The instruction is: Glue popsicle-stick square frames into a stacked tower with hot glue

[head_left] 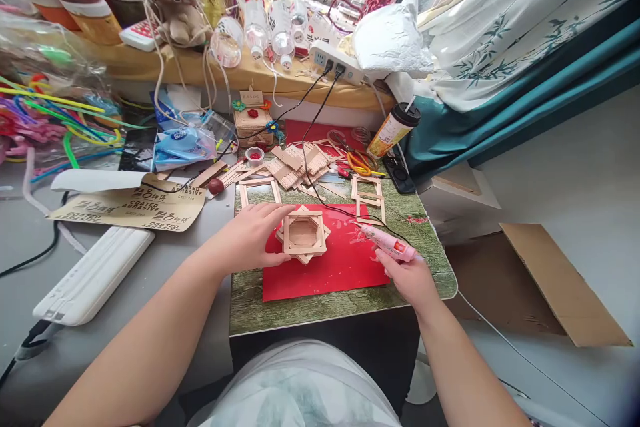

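Note:
A small box of stacked wooden craft sticks (305, 251), its layers turned to form a star shape, rests on a red sheet (345, 267). My left hand (253, 233) grips its left side, fingers at the upper left corner and thumb at the lower left. In my right hand (407, 273) is a pink hot glue gun (387, 242), its nozzle pointing left over the sheet. Whitish glue strings lie below the nozzle. Square stick frames lie behind, one at the left (260, 185) and others at the right (367, 199).
Loose craft sticks (300, 167) are piled behind the sheet, near scissors (363, 163) and a lidded drink cup (395, 128). The glue gun's black cord (320, 195) crosses the table towards a power strip (333, 61). Sandpaper (130, 207) and a white bar (95, 273) lie at the left.

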Demonstrator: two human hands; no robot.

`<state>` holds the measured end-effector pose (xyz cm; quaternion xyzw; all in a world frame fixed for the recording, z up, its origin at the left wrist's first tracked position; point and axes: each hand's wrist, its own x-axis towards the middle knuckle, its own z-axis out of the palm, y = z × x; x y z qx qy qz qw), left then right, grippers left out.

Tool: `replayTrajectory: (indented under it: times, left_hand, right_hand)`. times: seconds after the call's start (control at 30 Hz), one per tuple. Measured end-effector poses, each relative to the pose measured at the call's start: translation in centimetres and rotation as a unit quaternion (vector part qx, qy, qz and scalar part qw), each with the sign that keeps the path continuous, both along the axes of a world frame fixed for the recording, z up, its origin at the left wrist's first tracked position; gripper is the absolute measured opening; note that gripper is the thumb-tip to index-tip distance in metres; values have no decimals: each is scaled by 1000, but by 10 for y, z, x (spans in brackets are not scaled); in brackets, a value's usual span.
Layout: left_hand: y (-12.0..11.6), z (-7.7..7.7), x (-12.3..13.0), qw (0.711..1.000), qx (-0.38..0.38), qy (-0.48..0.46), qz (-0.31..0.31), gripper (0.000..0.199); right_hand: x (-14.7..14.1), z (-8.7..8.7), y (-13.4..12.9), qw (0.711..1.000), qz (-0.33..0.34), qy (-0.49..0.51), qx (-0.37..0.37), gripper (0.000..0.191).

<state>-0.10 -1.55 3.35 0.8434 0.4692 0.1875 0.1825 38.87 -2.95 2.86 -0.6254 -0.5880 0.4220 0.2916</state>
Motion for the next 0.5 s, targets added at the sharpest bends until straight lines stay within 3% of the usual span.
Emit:
replayTrajectory:
  times: [0.2, 0.37, 0.5]
  left_hand:
    - [0, -1, 0, 1000, 6, 3, -2, 90]
    - [0, 0, -1, 1000, 10, 0, -5, 86]
    - [-1, 0, -1, 1000, 14, -11, -7, 87]
  right_hand:
    - [-41, 17, -12, 993, 71, 40, -88, 46]
    - [-70, 13, -4, 973, 102, 102, -181, 46]
    - [-83, 11, 0, 965, 102, 124, -205, 48]
